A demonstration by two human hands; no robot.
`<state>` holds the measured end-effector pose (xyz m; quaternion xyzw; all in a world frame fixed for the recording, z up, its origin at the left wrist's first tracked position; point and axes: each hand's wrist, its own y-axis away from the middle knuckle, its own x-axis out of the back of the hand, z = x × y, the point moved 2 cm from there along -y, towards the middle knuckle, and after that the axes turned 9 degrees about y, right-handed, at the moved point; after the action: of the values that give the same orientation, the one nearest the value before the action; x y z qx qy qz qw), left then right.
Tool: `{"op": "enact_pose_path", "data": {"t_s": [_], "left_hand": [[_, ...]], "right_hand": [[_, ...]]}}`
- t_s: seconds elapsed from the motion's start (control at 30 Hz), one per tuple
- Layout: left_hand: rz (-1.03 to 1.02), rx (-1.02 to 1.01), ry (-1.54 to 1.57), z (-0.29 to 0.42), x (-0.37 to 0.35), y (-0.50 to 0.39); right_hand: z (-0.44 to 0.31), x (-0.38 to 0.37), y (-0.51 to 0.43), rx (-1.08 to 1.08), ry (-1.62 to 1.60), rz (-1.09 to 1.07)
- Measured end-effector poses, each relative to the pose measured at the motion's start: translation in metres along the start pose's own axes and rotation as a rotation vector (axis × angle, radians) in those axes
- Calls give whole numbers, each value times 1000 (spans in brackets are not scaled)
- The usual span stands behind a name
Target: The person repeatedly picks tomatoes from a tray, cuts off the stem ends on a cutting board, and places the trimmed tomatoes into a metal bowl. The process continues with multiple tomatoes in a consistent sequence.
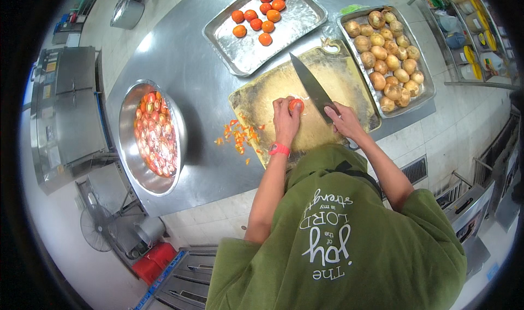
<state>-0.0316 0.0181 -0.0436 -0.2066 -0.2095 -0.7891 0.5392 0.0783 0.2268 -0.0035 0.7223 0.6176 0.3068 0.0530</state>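
My left hand (284,115) grips a red tomato (295,105) on the worn yellow cutting board (262,93); the tomato's cut face seems to show. In my right hand (345,119) is the handle of a large kitchen knife (309,80). Its dark, broad blade points away from me over the board, to the right of the tomato and apart from it. A little wet residue lies on the board around the tomato. Tomato trimmings (241,136) are heaped at the board's left edge, partly on the steel table (204,105).
To the left stands a large steel bowl (130,162) of cut tomatoes. Several whole tomatoes (266,15) lie in a metal tray (245,60) beyond the board. Another tray (428,91) on the right holds many onions (393,62). Shelves with containers (470,35) stand at far right.
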Motion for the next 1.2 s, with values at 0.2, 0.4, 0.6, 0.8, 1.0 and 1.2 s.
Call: {"op": "enact_pose_path", "data": {"t_s": [0.2,0.4,0.6,0.8,1.0,1.2], "left_hand": [[-133,53,121,-9,8,-19],[-187,687,1263,7,27,10],[-199,670,1350,27,37,35],[-184,673,1330,32,44,36],[-146,654,1292,41,41,34],[-118,599,1293,38,28,35]], "right_hand": [[0,2,4,-59,69,86],[-63,-4,-3,185,286,118],[-119,-12,-12,249,534,-13],[-125,-14,-16,346,624,-9],[-114,-15,-10,212,537,-13],[-98,-23,-6,171,357,-100]]}}
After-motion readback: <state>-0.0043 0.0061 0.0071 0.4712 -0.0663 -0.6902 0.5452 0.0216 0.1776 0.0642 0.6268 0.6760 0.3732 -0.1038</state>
